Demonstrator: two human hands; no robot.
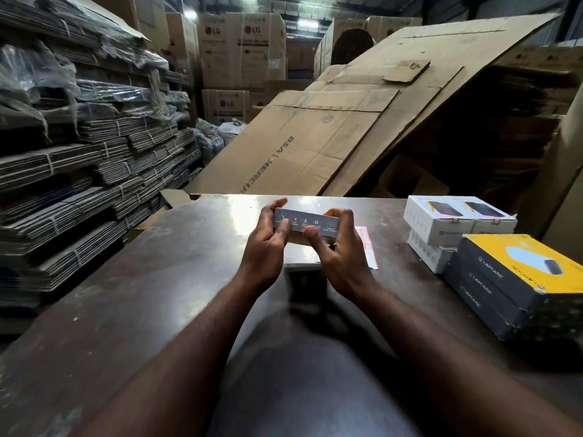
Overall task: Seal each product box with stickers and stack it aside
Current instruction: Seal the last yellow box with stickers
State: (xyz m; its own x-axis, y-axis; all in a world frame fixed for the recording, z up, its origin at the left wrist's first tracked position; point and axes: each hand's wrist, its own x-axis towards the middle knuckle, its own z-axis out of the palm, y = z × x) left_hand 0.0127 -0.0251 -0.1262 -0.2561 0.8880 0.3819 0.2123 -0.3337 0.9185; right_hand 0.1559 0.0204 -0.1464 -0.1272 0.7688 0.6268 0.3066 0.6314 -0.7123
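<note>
A small grey product box with white icons on its near side is held just above the dark wooden table. My left hand grips its left end, thumb on the near face. My right hand grips its right end, thumb pressed on the lower edge near the middle. A white sheet of red stickers lies on the table behind my right hand, partly hidden. At the right stand white product boxes in a stack, and nearer me a stack of grey and yellow boxes.
Bundles of flattened cartons are piled high along the left. Large flattened cardboard sheets lean behind the table's far edge. Tall appliance cartons stand at the back. A dark phone-like object lies on the table between my wrists.
</note>
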